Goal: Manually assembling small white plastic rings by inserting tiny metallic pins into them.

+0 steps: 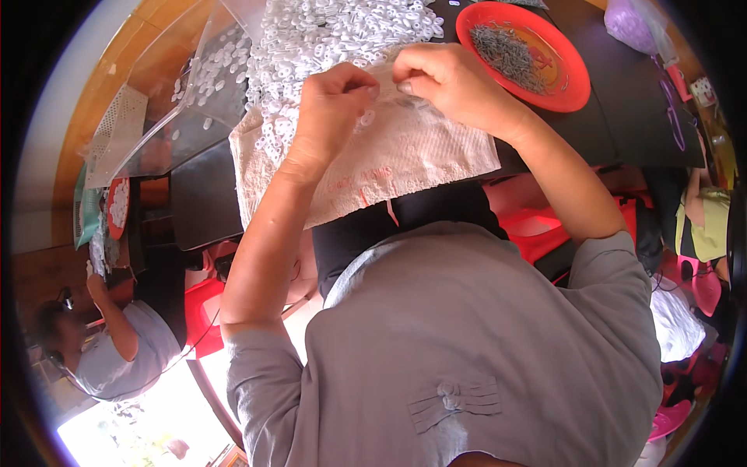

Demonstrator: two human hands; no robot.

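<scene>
Dark desk (pixel 622 109) across the far side of my view, and over its near edge comes the cloth (pixel 436 152), pale and woven, with faint red print low down. White pieces (pixel 342 35), a great heap of them, sit just beyond the cloth and spill down onto its left part; I can pick out holes in many. And both hands are up over the cloth now, side by side, a small gap between them! Nearer the cloth's left part I have the left hand (pixel 334 97), its fingers curled in, thumb bent toward the forefinger; whether anything sits in that pinch, I cannot tell from here. One loose piece (pixel 367 117) lies on the cloth, just beside those fingers. Over to the right hand (pixel 443 78), above the cloth's far edge: fingers bent too, thumb beneath the forefinger, and the tips are too small for me to tell if they grasp anything. Beyond the cloth's right side, there's the red plate (pixel 572 86), grey nails (pixel 502 54) piled in it. Left of the cloth, a clear box (pixel 148 148) with more white pieces scattered inside. Well off to the cloth's left, I've got a co-worker (pixel 128 342), one arm stretched forward.
</scene>
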